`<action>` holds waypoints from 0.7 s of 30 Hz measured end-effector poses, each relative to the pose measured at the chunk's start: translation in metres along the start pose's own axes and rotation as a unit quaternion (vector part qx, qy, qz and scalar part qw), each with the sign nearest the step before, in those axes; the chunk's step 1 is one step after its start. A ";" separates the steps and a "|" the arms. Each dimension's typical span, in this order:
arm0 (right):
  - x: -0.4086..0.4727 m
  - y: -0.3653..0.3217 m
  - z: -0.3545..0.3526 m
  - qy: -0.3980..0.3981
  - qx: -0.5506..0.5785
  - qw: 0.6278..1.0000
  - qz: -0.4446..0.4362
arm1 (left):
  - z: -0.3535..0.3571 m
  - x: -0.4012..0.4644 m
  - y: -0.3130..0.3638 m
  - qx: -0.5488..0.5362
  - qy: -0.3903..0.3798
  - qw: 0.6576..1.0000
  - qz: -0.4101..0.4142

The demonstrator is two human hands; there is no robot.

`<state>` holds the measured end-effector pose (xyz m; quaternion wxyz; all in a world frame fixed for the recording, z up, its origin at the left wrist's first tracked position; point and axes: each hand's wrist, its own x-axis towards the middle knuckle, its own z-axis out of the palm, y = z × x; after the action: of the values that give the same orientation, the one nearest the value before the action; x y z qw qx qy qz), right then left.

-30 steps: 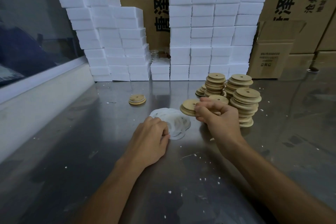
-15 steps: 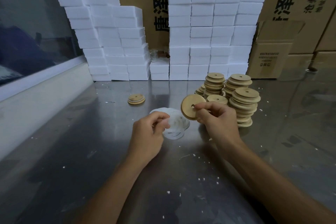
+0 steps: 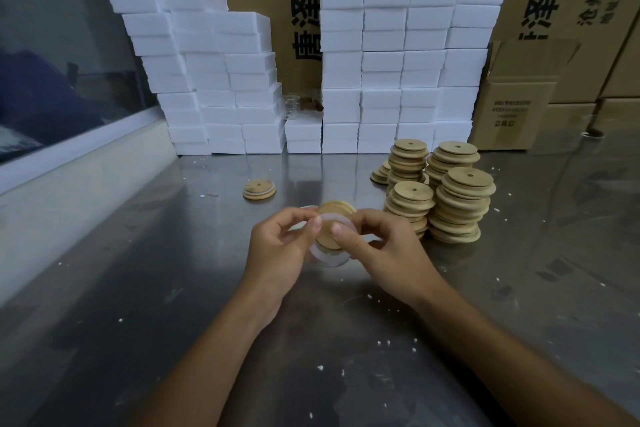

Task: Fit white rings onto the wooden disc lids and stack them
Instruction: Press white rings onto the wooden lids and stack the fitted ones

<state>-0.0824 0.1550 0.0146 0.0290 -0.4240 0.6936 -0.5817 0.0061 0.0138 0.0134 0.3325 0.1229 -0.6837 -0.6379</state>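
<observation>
Between both hands, tilted towards me above the steel table, is a wooden disc lid (image 3: 331,230) with a white ring (image 3: 341,219) partly round it. My left hand (image 3: 277,250) pinches the ring and lid at the left edge. My right hand (image 3: 377,246) grips the lid from the right, thumb on its face. A small pile of loose white rings (image 3: 327,258) lies under the hands, mostly hidden. Stacks of bare wooden lids (image 3: 460,204) stand to the right. One lid with a white ring on it (image 3: 259,189) lies apart at the left.
Tall stacks of white foam blocks (image 3: 398,55) line the back, with cardboard boxes (image 3: 519,94) behind and at the right. A white ledge (image 3: 69,184) and a window run along the left. White crumbs dot the steel table (image 3: 173,288).
My left hand lifted a white ring off the pile and met the lid. My right hand turned the lid up and brought it left and nearer, and the ring now lies against it.
</observation>
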 end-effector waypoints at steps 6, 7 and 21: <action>0.001 0.008 0.002 0.039 -0.045 0.998 -0.036 | 0.007 -0.004 0.000 -0.045 0.006 0.999 -0.003; 0.001 0.009 0.002 0.044 -0.042 0.997 -0.043 | 0.008 -0.005 0.000 -0.056 0.007 0.998 -0.005; 0.001 0.007 0.004 0.074 0.052 0.996 0.009 | 0.006 -0.004 -0.001 0.002 0.055 0.998 -0.008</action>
<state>-0.0851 0.1515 0.0079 0.0048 -0.3711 0.6667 -0.6463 0.0046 0.0209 0.0111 0.3641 0.1643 -0.6645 -0.6315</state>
